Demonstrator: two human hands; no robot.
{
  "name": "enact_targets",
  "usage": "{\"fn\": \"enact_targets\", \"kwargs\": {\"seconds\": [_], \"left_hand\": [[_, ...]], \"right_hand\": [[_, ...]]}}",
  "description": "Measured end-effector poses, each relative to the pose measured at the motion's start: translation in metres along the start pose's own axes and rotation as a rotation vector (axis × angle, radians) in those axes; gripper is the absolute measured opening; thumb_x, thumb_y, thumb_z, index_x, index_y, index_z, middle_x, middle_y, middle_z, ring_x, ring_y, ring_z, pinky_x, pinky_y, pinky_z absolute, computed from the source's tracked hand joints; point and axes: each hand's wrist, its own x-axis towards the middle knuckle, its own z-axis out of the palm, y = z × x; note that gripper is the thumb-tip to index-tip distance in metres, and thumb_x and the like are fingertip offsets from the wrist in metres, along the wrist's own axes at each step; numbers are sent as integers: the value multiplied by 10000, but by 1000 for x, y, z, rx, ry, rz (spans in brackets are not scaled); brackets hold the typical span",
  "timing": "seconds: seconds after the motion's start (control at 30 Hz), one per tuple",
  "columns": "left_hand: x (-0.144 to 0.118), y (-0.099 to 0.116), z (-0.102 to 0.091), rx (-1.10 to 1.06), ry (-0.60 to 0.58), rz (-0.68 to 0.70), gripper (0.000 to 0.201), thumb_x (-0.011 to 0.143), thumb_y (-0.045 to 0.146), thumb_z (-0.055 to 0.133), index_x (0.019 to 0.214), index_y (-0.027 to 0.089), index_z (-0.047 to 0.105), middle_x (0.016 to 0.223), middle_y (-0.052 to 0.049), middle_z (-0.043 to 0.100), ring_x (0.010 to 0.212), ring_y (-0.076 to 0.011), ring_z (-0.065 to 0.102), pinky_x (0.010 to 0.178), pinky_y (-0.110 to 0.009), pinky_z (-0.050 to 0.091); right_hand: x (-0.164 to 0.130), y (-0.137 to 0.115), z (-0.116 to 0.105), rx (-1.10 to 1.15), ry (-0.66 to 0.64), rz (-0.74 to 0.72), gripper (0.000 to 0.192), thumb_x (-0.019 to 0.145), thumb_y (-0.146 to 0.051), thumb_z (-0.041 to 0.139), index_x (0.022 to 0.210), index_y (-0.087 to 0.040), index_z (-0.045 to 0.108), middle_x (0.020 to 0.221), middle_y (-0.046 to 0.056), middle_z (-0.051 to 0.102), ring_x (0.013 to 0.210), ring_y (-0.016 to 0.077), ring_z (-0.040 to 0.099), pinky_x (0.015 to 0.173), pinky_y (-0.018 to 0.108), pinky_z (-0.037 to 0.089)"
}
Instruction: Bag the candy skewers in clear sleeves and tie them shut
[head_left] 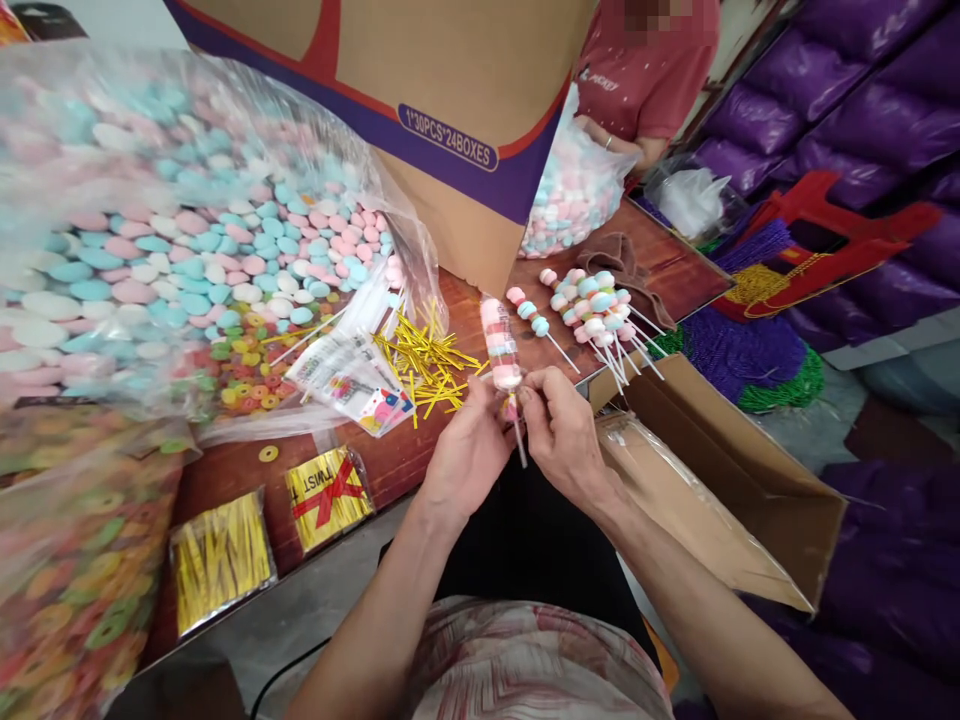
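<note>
Between my hands a candy skewer stands upright in a clear printed wrapper, pink, white and red pieces on a white stick. My left hand is closed around the gathered neck of the wrapper. From the other side, the fingers of my right hand pinch at that same neck; a bit of yellow shows there, too small to make out. Beyond them lie one unwrapped skewer and a pile of several more. Loose gold twist ties and flat printed wrappers are left of my hands.
A big clear bag of pastel candies and a bag of gummy rings fill the left. Twist-tie packs lie at the table edge. A tall carton stands behind; an open box is right. Another person works opposite.
</note>
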Motion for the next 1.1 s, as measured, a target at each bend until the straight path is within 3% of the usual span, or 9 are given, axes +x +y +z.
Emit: {"fn": "enact_targets", "kwargs": {"seconds": [0.17,0.33,0.43,0.6,0.73,0.83,0.93,1.03,1.1], "left_hand": [[-14,13,7,381,-52,186,547,890,644,478,727,175,708,1044,-82,645,979,-189,593,875,-265,456],[-22,12,2,640,14,226,540,914,592,478,657,189,731,859,-79,633,840,-175,551,836,-269,430],[-20,9,-2,661,15,150,538,928,559,476,642,187,737,732,-75,629,721,-172,531,734,-284,423],[-17,5,2,522,28,94,465,897,553,549,731,174,760,844,-91,701,886,-202,583,806,-291,427],[-18,5,8,417,20,57,362,846,490,663,722,160,743,785,-53,690,790,-154,575,771,-272,441],[-20,3,9,407,-44,69,216,803,375,743,828,164,782,832,-46,721,837,-158,620,849,-287,459],[-23,-4,8,408,-55,129,241,764,314,779,971,194,794,972,-64,752,914,-189,667,866,-302,488],[-27,-10,11,369,-32,122,272,766,330,767,1011,214,789,1046,-83,752,804,-188,701,656,-271,534],[-29,-12,15,356,-17,92,262,776,333,751,1009,218,787,1057,-87,752,674,-164,696,519,-245,515]], "right_hand": [[7,-1,-7,136,-7,73,138,966,-223,457,831,-211,485,793,3,550,716,141,521,655,280,410],[8,3,-13,215,-18,179,165,965,-273,488,816,-205,505,760,-6,529,668,125,479,600,260,390],[5,2,-16,253,-26,183,173,975,-295,482,827,-209,506,759,-2,534,670,131,495,602,264,407],[-2,-11,-20,150,3,72,97,969,-218,470,883,-211,516,831,23,566,752,155,541,697,297,441],[-14,-26,-23,187,18,50,128,968,-193,450,857,-211,510,816,21,538,746,154,516,696,292,418],[-24,-30,-24,443,22,213,163,980,-247,460,838,-203,527,780,4,507,704,133,470,656,270,397],[-30,-28,-23,875,-41,431,249,936,-347,571,747,-190,527,671,-36,431,588,98,367,576,252,346],[-31,-23,-21,1303,-140,623,270,835,-398,706,761,-178,567,613,-72,366,507,63,240,518,239,289],[-31,-21,-19,1468,-162,678,239,804,-358,747,792,-174,595,602,-82,359,496,50,209,510,225,274]]}}
